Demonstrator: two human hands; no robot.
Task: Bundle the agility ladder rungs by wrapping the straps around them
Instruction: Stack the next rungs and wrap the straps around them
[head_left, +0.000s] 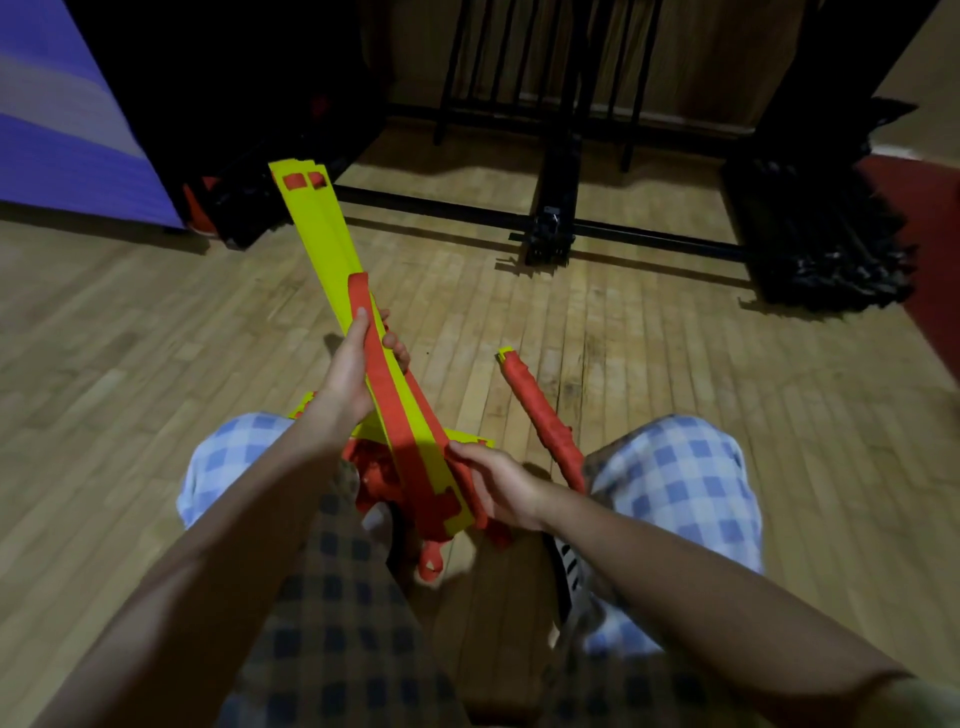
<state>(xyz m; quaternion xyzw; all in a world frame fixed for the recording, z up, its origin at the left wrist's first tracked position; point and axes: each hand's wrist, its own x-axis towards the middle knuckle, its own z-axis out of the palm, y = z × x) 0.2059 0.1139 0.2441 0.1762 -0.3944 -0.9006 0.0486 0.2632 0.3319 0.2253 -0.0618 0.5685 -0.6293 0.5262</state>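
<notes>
Tilting upward, yellow rungs (311, 228); orange strap (402, 415) lengthwise along them

The yellow rungs (317, 234) look like flat, smooth plastic with a matt finish, gripped between the fingers of the left hand (348, 374). The orange straps (400, 415) running under those fingers look like woven cloth webbing, dull and slightly rough; the right hand (498, 483) pinches the same webbing at its fingertips. Beyond the right fingers a wrapped bundle (540, 415) shows the same matt orange cloth. The floor (675, 374) is wooden strip boarding with a soft sheen. The trousers (691, 478) are checked cloth.
</notes>
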